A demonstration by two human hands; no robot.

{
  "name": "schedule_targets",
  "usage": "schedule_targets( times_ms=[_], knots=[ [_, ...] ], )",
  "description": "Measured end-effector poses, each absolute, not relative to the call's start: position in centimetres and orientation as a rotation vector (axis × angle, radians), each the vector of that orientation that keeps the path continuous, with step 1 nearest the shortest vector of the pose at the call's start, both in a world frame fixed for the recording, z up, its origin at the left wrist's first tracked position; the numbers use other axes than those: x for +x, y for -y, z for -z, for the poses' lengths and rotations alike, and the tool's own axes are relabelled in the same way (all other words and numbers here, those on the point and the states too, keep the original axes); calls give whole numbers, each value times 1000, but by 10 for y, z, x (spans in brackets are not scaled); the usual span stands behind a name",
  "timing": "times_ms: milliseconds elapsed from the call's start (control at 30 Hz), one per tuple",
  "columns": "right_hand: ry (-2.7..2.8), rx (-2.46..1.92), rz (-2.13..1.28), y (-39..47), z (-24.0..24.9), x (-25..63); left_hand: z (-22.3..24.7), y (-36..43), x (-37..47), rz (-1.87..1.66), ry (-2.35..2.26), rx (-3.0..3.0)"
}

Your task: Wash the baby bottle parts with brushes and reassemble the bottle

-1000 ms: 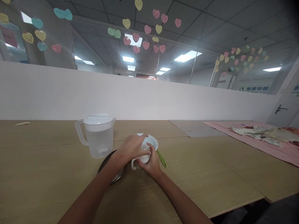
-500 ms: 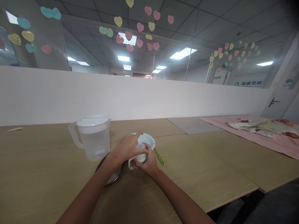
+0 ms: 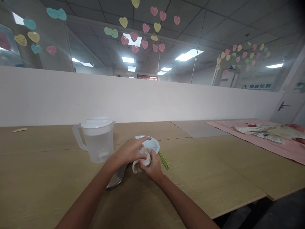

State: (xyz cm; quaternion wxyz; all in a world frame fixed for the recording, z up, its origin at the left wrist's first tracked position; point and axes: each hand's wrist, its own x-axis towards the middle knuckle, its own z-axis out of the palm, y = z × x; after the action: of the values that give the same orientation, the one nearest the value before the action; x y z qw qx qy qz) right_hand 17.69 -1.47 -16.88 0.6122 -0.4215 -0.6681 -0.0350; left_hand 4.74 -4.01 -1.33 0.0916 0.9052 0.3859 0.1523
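Observation:
Both hands meet around a small clear and white cup-like container (image 3: 146,156) with a curved white handle at its lower left. My right hand (image 3: 153,165) wraps its right side and base. My left hand (image 3: 131,151) is over its top and left side, thumb and fingers on the clear upper part, one finger stretched out. Behind the hands lies a white plate or bowl (image 3: 153,143). A green-handled utensil (image 3: 164,160) rests at its right. Under my left wrist is a metal-rimmed tray (image 3: 116,178), partly hidden.
A lidded clear pitcher (image 3: 98,143) stands left of the hands on the wooden table (image 3: 202,171). A pink cloth (image 3: 283,149) with folded fabrics lies at the far right. A thin flat piece (image 3: 19,130) is at the far left, near the white wall.
The view has shifted slightly. The fingers of my left hand have moved on the container's top, with one finger now stretched further out, and more of the tray shows.

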Motion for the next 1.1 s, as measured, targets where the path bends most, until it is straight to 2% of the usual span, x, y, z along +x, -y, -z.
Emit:
schedule_targets(
  times_ms=[267,467,633,767,1000,1100],
  knots=[
    [1572,-1007,54,15,166,177,11,42,53,-403,-1258,2692],
    [1598,-989,128,10,170,176,17,43,67,-481,-1759,2698],
    [1608,-1007,142,11,170,177,12,43,55,-458,-1410,2720],
    [1631,-1022,107,12,168,177,5,44,44,-547,-1576,2661],
    [1633,-1044,110,13,168,177,14,40,44,-388,-1299,2650],
    [1646,-1051,110,15,167,178,12,40,45,-529,-1336,2628]
  ],
)
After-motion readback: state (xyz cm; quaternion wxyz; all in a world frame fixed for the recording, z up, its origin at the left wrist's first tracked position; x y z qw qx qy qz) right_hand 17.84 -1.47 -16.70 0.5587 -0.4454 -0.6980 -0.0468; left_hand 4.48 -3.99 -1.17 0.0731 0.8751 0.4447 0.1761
